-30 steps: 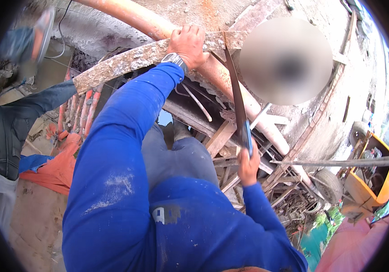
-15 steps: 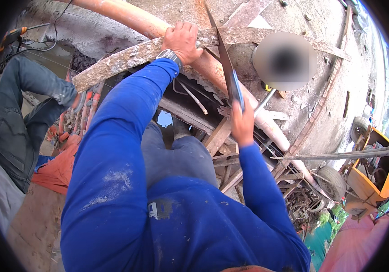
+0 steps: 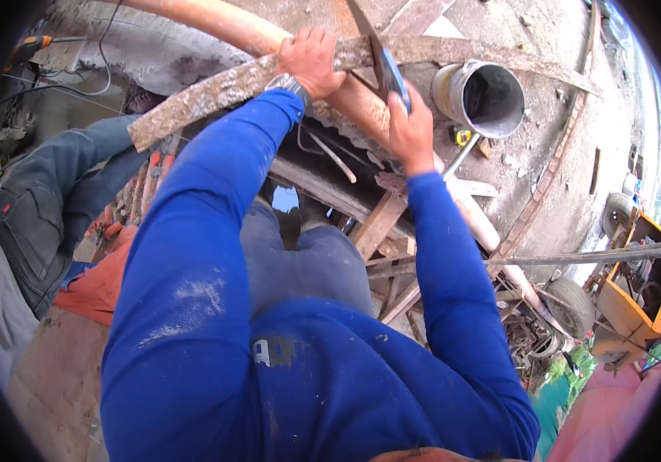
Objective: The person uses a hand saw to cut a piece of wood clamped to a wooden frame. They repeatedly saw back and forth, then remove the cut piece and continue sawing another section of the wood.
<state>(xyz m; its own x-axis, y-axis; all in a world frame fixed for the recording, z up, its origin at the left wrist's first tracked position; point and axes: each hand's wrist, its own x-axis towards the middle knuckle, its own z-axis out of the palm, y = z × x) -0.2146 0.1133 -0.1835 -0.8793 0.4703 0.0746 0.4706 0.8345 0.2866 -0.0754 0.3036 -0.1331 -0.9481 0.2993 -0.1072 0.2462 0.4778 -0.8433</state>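
A long, rough, dirt-crusted wooden board (image 3: 199, 100) lies slantwise ahead of me, across an orange-brown pipe (image 3: 215, 27). My left hand (image 3: 311, 63), with a watch at its wrist, is closed over the board's upper side, left of the saw. In my right hand (image 3: 410, 132) is the blue handle of a handsaw (image 3: 380, 58), gripped with the fingers wrapped round it. The saw blade crosses the board just right of my left hand and points away from me. How deep the teeth sit cannot be seen.
A grey bucket (image 3: 446, 92) stands right of the saw, with a yellow tape measure (image 3: 462, 137) beside it. A co-worker's legs (image 3: 38, 223) are close on my left. Below the board is an opening with loose timber (image 3: 380, 223). An orange barrow-like container (image 3: 639, 308) is at far right.
My right hand has pushed the handsaw forward, so its handle is now close to the board. My left hand stays on the board. The co-worker's legs at left have shifted.
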